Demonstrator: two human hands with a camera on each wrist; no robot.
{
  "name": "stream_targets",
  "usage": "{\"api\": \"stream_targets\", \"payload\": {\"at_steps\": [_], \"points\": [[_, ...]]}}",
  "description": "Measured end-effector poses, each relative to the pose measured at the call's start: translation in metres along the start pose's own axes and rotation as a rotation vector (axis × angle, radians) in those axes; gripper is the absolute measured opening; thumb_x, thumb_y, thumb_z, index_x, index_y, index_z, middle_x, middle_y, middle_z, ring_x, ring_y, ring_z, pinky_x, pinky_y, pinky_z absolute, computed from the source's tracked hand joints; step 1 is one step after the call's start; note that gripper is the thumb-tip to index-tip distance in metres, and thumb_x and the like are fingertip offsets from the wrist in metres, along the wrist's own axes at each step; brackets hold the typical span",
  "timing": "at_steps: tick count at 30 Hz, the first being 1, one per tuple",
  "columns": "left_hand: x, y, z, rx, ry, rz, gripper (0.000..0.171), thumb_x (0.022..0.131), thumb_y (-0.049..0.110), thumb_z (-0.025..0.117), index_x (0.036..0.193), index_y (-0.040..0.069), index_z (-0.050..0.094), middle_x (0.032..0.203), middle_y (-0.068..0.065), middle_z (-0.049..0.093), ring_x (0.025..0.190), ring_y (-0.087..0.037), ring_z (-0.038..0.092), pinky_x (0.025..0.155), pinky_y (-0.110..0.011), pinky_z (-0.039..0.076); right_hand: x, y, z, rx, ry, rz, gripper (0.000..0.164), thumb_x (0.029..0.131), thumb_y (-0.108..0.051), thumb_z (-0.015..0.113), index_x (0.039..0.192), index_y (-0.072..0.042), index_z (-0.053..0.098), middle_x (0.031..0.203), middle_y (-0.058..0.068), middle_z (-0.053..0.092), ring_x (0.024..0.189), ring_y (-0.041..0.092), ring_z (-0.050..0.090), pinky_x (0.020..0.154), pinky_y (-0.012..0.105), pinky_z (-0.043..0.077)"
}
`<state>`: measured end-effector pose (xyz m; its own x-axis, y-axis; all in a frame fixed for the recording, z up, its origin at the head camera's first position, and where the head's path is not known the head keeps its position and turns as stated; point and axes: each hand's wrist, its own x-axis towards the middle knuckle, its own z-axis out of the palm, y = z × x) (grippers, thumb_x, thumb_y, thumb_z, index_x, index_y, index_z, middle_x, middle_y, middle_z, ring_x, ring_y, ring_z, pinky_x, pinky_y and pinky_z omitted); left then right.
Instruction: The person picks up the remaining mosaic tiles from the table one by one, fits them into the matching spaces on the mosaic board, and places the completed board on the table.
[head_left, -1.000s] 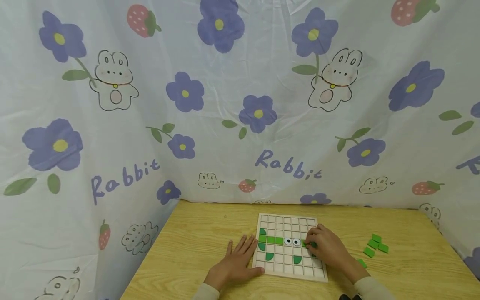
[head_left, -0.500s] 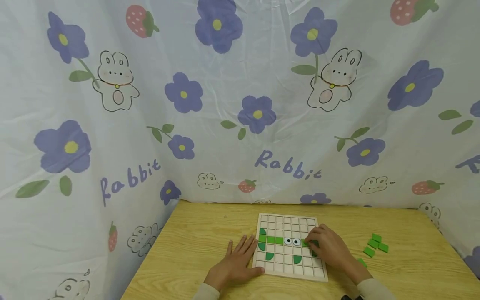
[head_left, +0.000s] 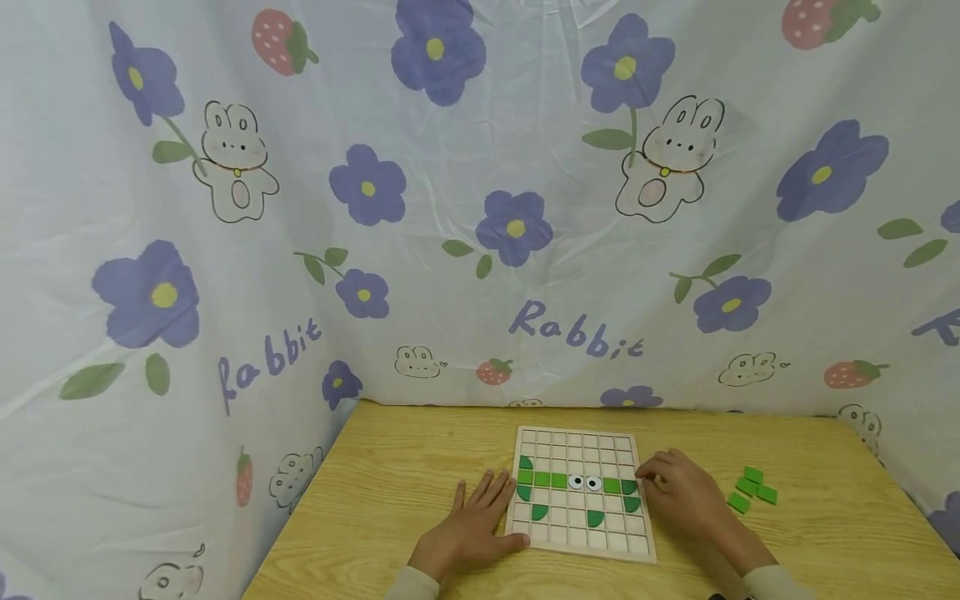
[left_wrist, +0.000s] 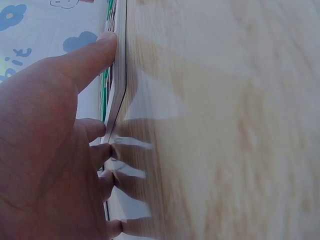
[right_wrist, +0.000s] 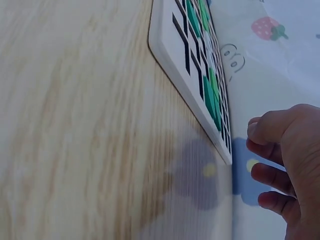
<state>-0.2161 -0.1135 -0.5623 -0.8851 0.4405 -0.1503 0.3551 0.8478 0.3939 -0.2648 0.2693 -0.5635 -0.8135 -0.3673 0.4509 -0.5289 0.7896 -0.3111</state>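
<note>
A pale wooden grid board lies on the table between the hands. One row holds several light green square tiles and two round eye pieces. Dark green rounded pieces sit in several other cells. My left hand, fingers spread, rests at the board's left side; the left wrist view shows thumb and fingertips along the board edge. My right hand is just off the board's right edge. In the right wrist view its fingers are loosely bent, with nothing seen between them.
Several loose green square tiles lie on the wooden table right of the board. A white curtain printed with flowers and rabbits hangs behind and to the left. A dark object at the bottom edge is mostly cut off.
My right hand has let go of a green square tile, now in the cell beside the eyes, and moved right off the board. The nearest loose tile is now out of sight by the forearm.
</note>
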Motion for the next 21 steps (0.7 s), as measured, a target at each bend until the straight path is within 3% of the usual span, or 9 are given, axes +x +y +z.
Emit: {"api": "stream_targets", "payload": {"at_steps": [4, 12, 21], "points": [[-0.001, 0.001, -0.001, -0.004, 0.002, 0.002, 0.093, 0.103, 0.067, 0.056, 0.173, 0.017, 0.019, 0.181, -0.006, 0.013, 0.168, -0.034, 0.008, 0.129, -0.073, 0.006, -0.007, 0.009, -0.011, 0.026, 0.015, 0.034, 0.012, 0.091, -0.01, 0.084, 0.098, -0.019, 0.081, 0.093, -0.015, 0.067, 0.081, 0.001, 0.057, 0.066, 0.023, 0.053], [-0.003, -0.001, 0.0, -0.005, -0.003, 0.007, 0.094, 0.103, 0.067, 0.056, 0.173, 0.018, 0.018, 0.181, -0.006, 0.012, 0.168, -0.034, 0.007, 0.129, -0.073, 0.005, -0.025, 0.033, -0.026, 0.024, 0.071, 0.014, 0.014, 0.089, -0.004, 0.085, 0.098, -0.013, 0.08, 0.092, -0.011, 0.067, 0.074, -0.005, 0.052, 0.061, 0.022, 0.05], [-0.002, -0.004, 0.002, 0.006, -0.005, 0.014, 0.094, 0.103, 0.069, 0.054, 0.174, 0.02, 0.017, 0.182, -0.004, 0.011, 0.169, -0.033, 0.007, 0.129, -0.073, 0.005, -0.048, 0.055, -0.051, -0.035, 0.015, 0.187, 0.009, 0.094, -0.01, 0.08, 0.102, -0.016, 0.08, 0.097, -0.007, 0.071, 0.077, 0.002, 0.059, 0.062, 0.026, 0.05]]}}
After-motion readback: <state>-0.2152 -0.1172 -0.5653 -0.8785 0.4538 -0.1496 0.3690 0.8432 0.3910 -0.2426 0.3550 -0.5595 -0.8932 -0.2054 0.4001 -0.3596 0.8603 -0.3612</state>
